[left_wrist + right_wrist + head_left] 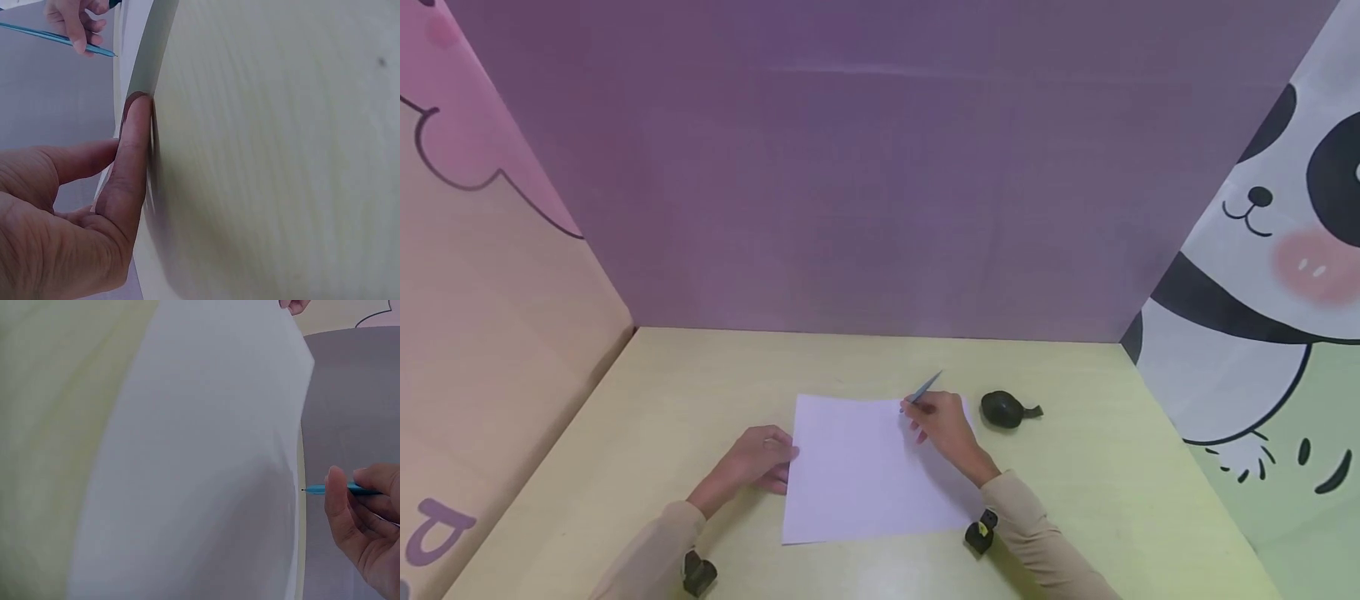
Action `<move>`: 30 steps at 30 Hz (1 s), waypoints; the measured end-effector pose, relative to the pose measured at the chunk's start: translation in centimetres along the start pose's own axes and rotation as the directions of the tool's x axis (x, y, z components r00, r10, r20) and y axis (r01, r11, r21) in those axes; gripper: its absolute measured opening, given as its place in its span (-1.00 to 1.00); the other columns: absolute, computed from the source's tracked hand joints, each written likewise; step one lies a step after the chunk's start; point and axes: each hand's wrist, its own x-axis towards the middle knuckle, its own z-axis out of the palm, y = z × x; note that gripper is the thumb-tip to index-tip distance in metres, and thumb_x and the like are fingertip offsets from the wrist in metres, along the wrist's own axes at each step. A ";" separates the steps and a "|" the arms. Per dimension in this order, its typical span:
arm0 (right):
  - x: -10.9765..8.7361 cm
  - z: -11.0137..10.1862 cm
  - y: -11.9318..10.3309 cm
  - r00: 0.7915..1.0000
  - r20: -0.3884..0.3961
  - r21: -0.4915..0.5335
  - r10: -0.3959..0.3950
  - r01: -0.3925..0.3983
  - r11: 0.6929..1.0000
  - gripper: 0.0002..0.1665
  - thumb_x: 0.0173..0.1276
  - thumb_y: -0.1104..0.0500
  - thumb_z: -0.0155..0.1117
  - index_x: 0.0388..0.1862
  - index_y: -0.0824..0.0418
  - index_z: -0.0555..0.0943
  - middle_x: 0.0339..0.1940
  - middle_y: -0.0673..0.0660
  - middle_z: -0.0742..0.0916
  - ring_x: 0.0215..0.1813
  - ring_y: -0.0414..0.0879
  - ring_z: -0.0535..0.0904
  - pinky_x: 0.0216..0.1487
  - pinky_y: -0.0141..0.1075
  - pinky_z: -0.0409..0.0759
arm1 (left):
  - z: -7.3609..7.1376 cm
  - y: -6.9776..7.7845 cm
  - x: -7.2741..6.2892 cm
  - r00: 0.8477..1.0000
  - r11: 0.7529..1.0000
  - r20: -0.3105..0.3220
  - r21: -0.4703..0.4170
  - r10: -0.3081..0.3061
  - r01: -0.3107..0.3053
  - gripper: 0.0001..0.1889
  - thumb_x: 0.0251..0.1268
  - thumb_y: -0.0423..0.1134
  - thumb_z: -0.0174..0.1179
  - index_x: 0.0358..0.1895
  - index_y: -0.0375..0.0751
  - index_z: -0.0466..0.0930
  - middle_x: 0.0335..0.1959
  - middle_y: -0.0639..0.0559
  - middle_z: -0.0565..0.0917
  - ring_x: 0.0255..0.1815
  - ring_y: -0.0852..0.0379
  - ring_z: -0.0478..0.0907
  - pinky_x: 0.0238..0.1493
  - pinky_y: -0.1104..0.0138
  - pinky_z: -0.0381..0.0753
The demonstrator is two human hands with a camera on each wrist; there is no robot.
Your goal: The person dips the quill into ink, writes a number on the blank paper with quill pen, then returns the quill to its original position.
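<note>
A sheet of white paper (857, 475) is in front of me, its left edge raised a little off the table in the left wrist view. My left hand (760, 457) pinches that edge, thumb on the upper face and fingers (133, 150) underneath. Over the sheet's far right part, my right hand (942, 423) holds a slim blue pen (927, 385) between thumb and fingers. The pen's tip (305, 490) stands apart from the paper in the right wrist view. Part of the paper's right side is hidden behind the right hand and forearm.
A dark rounded object with a short tail (1002, 410) lies on the pale table (715, 367), right of the paper. A purple panel (880, 208) rises at the table's back, with printed walls on both sides. Each wrist wears a small black camera (698, 573).
</note>
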 end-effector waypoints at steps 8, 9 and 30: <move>0.1 0.5 -0.2 0.999 0.014 -0.072 0.039 -0.038 0.997 -0.81 0.49 0.31 0.33 -0.14 0.46 0.76 -0.57 0.18 0.72 -0.67 -0.10 0.63 -0.65 -0.38 0.61 | 0.0 0.0 -0.1 1.000 1.000 0.019 -0.026 -0.001 0.001 -0.70 0.45 -0.41 0.24 0.07 -0.57 0.47 -0.24 -0.24 0.74 -0.39 0.00 0.74 -0.34 0.13 0.87; 0.1 0.5 -0.2 0.999 0.017 -0.075 0.043 -0.042 0.996 -0.82 0.49 0.31 0.33 -0.14 0.46 0.76 -0.57 0.18 0.72 -0.67 -0.10 0.63 -0.65 -0.38 0.60 | 0.0 0.0 0.0 1.000 1.000 0.019 -0.025 -0.005 0.005 -0.71 0.45 -0.41 0.24 0.07 -0.57 0.47 -0.24 -0.24 0.74 -0.39 0.00 0.74 -0.34 0.13 0.87; -0.3 1.3 -1.0 0.997 0.075 -0.097 0.000 0.007 0.995 -0.78 0.52 0.29 0.30 -0.08 0.47 0.74 -0.56 0.13 0.68 -0.66 -0.11 0.62 -0.63 -0.40 0.58 | 0.3 -0.3 0.1 1.000 0.999 -0.006 -0.036 -0.015 0.015 -0.75 0.46 -0.43 0.24 0.03 -0.57 0.49 -0.27 -0.28 0.79 -0.42 -0.02 0.76 -0.36 0.12 0.87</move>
